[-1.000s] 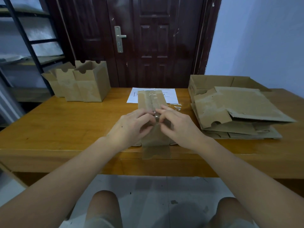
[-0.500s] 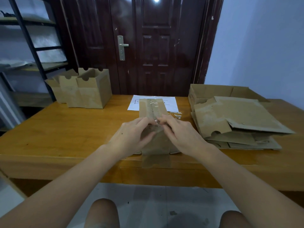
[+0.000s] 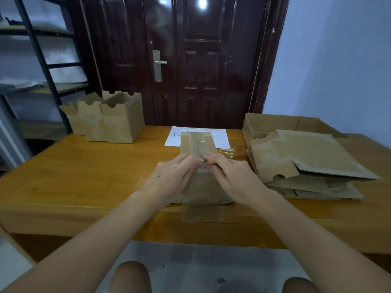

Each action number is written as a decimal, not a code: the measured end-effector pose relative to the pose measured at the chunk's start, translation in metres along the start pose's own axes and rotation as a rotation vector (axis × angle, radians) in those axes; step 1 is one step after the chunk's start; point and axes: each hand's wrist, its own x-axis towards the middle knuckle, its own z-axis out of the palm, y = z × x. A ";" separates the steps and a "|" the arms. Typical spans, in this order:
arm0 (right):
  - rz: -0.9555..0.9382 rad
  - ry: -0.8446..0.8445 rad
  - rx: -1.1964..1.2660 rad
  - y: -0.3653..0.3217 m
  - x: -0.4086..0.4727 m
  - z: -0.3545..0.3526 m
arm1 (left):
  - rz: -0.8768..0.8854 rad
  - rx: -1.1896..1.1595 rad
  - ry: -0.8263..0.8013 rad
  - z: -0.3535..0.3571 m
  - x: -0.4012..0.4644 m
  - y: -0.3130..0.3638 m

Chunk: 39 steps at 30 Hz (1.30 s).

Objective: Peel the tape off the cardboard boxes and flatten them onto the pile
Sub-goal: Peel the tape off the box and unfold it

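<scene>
My left hand [image 3: 169, 178] and right hand [image 3: 234, 178] meet fingertip to fingertip over the cardboard box [image 3: 201, 170], fingers curled, pinching the crumpled end of the clear tape [image 3: 202, 160]. The box lies on its side at the near edge of the wooden table [image 3: 95, 172], tape running along its top seam, one flap hanging over the edge. To the right sits the pile of flattened boxes [image 3: 306, 163]. Since a second ago my grip has barely shifted.

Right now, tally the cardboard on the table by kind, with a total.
Standing open boxes: 3
Box being peeled, under both hands: 1
Open tray-like box behind the pile: 1
Pile of flattened boxes: 1 (sheets uncountable)
Total: 6
</scene>
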 end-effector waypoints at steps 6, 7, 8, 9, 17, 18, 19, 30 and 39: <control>0.032 0.003 -0.024 0.000 0.004 0.001 | -0.042 -0.012 0.005 0.000 -0.001 0.005; 0.011 -0.005 -0.021 0.001 0.003 0.001 | -0.046 -0.013 -0.009 0.000 -0.002 0.006; -0.006 -0.026 -0.019 0.003 0.003 0.001 | -0.039 -0.015 -0.018 -0.001 -0.004 0.007; -0.013 -0.056 -0.023 0.004 0.002 -0.001 | -0.023 -0.019 -0.023 -0.002 -0.006 0.008; 0.037 -0.347 -0.172 0.021 0.014 -0.015 | 0.031 0.007 -0.150 -0.012 -0.012 -0.008; 0.036 -0.344 -0.192 0.021 0.013 -0.014 | 0.034 0.010 -0.147 -0.014 -0.012 -0.008; 0.031 -0.327 -0.222 0.021 0.012 -0.013 | 0.038 0.016 -0.129 -0.017 -0.011 -0.008; 0.045 -0.264 -0.160 0.002 0.026 -0.015 | -0.303 0.036 -0.073 -0.024 -0.025 -0.030; 0.079 -0.217 -0.431 -0.033 0.049 0.011 | -1.164 -1.009 0.204 -0.024 -0.002 -0.022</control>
